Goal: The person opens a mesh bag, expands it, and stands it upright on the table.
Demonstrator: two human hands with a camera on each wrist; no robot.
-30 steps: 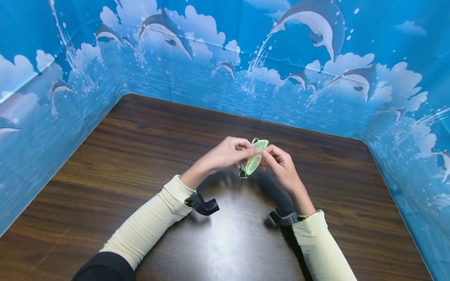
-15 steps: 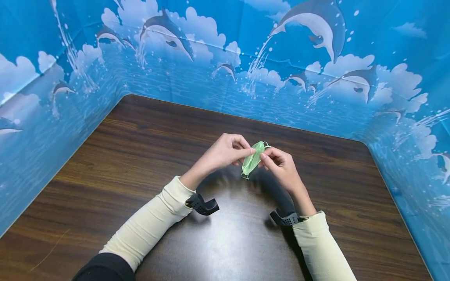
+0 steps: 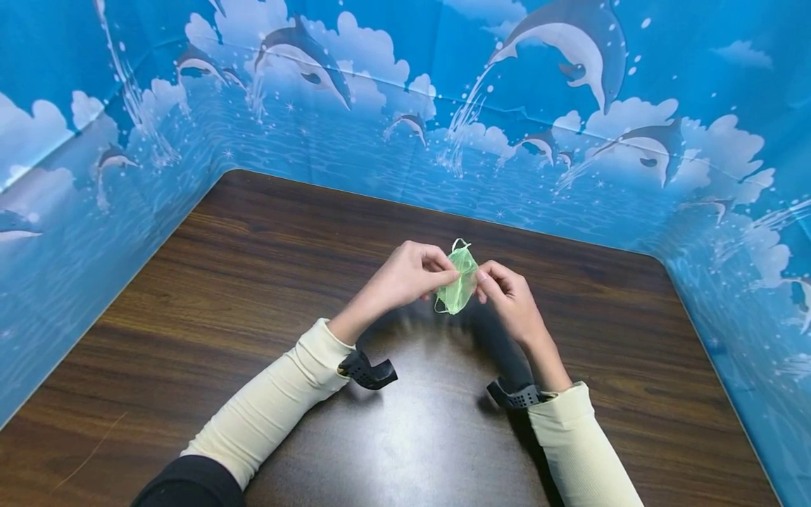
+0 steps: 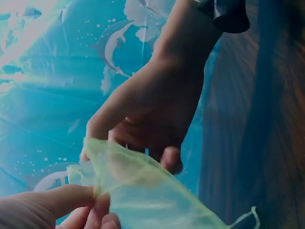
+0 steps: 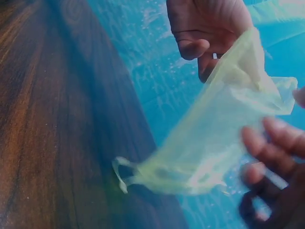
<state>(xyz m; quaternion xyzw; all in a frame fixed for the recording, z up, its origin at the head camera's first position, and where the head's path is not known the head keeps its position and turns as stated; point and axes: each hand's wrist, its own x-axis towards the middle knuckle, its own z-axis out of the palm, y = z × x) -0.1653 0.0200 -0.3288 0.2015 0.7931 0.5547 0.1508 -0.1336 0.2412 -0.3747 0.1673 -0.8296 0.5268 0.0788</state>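
A sheer pale-green drawstring pouch [image 3: 459,283] hangs between both hands, above the middle of the table. Its thin cord loops stick out at the top and the lower left. My left hand [image 3: 419,274] pinches the cloth between thumb and fingertips, at a gathered spot near the edge in the left wrist view. My right hand [image 3: 510,299] has thumb and forefinger at the pouch's right edge, pinching a small flap. In the right wrist view the pouch [image 5: 205,138] spreads see-through, and the right hand's other fingers [image 5: 274,157] are blurred and loosely bent beside it.
A dark wood-grain table [image 3: 253,296] lies under the hands. A blue dolphin-print curtain [image 3: 380,91] stands along its back and sides. Each wrist carries a black camera mount, the left mount [image 3: 369,371] and the right mount [image 3: 514,394], over pale yellow sleeves.
The pouch has been turned and spread from a narrow, folded shape to a wider face, with a cord loop now pointing up. Both hands stay nearly in place, the fingers shifting on it.
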